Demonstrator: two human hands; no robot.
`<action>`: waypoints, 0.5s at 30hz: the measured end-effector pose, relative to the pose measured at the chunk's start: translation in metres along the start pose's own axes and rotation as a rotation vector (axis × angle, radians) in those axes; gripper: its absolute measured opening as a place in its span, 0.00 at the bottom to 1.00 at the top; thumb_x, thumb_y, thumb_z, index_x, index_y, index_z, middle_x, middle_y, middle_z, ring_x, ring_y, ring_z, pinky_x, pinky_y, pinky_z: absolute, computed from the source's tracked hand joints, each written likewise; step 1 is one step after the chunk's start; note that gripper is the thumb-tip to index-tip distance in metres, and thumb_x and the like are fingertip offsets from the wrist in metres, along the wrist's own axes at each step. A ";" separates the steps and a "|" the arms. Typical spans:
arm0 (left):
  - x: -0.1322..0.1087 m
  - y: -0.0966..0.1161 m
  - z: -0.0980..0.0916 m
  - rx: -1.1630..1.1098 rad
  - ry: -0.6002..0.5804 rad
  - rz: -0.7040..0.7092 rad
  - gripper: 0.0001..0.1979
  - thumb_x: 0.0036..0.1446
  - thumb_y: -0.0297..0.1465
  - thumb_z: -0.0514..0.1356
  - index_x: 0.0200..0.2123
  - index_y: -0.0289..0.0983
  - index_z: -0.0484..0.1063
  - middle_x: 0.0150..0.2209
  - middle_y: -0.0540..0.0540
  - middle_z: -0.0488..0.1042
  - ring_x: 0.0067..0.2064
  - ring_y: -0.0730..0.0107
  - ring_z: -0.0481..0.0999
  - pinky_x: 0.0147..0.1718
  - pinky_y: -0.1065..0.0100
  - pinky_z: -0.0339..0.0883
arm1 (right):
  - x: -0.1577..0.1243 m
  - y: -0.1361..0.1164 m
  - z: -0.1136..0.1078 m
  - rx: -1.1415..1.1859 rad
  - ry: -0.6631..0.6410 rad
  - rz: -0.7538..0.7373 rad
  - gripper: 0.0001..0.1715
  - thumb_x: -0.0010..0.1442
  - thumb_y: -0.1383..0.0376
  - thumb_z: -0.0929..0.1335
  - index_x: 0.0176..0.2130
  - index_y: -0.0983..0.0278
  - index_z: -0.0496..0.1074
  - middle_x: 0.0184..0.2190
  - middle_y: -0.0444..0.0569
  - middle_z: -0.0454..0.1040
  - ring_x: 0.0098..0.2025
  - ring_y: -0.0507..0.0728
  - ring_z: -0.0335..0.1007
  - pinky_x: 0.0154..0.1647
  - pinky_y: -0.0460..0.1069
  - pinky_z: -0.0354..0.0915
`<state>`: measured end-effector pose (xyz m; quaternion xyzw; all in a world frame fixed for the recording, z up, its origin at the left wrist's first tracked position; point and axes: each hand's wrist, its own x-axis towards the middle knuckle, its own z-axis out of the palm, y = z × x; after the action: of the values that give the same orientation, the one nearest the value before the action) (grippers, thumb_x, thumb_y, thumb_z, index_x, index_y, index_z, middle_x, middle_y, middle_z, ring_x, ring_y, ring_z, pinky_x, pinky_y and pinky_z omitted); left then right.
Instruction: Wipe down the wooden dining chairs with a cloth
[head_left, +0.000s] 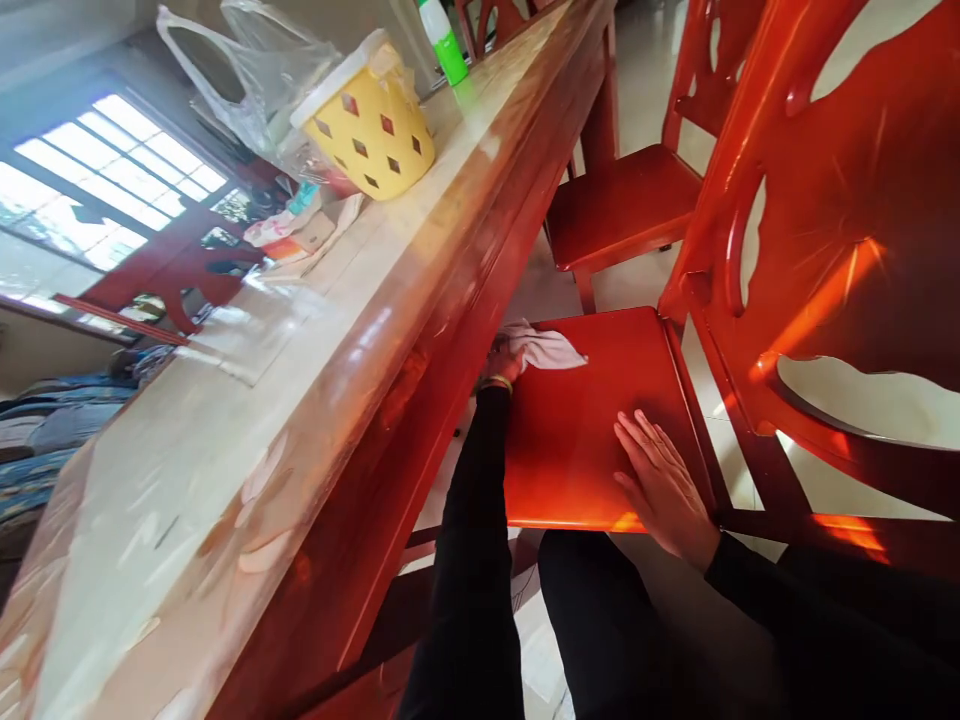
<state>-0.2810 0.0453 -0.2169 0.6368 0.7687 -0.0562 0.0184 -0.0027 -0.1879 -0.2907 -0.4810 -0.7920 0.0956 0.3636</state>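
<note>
Left hand [508, 364] indistinct against cloth [553, 349]

Black sleeves [480, 480], black trousers [592, 600], left-wrist bracelet [496, 381] (thin, yellowish).

No text, label, brand, number or sign can be read on anything in the head camera's view

Daylight is let in through a many-paned window [124, 165] at the left and reflected on the long worktop [217, 430]. Farther along its side, a red chair [626, 208] is set on the pale tiled floor [646, 60].
</note>
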 end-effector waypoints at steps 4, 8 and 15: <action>0.042 0.064 0.001 -0.040 -0.027 0.022 0.41 0.80 0.52 0.38 0.84 0.34 0.51 0.86 0.32 0.47 0.85 0.27 0.49 0.80 0.22 0.43 | 0.003 -0.003 -0.002 -0.010 0.022 0.035 0.45 0.84 0.52 0.58 0.87 0.59 0.37 0.84 0.53 0.53 0.88 0.65 0.45 0.84 0.67 0.58; 0.031 0.155 0.016 -0.073 -0.071 0.284 0.36 0.79 0.53 0.46 0.84 0.53 0.55 0.87 0.52 0.49 0.88 0.43 0.42 0.84 0.30 0.35 | 0.002 -0.004 -0.004 -0.012 0.040 0.055 0.46 0.84 0.52 0.58 0.87 0.59 0.36 0.85 0.54 0.52 0.88 0.66 0.44 0.85 0.68 0.57; -0.047 0.192 0.035 -0.087 -0.040 0.728 0.34 0.78 0.50 0.53 0.83 0.57 0.58 0.87 0.58 0.46 0.88 0.44 0.42 0.84 0.32 0.38 | -0.001 0.000 -0.003 0.007 0.093 0.059 0.46 0.83 0.53 0.58 0.87 0.60 0.36 0.85 0.56 0.51 0.88 0.68 0.44 0.86 0.69 0.55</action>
<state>-0.0852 0.0306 -0.2586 0.8662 0.4927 -0.0256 0.0794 -0.0009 -0.1894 -0.2888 -0.5070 -0.7593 0.0866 0.3986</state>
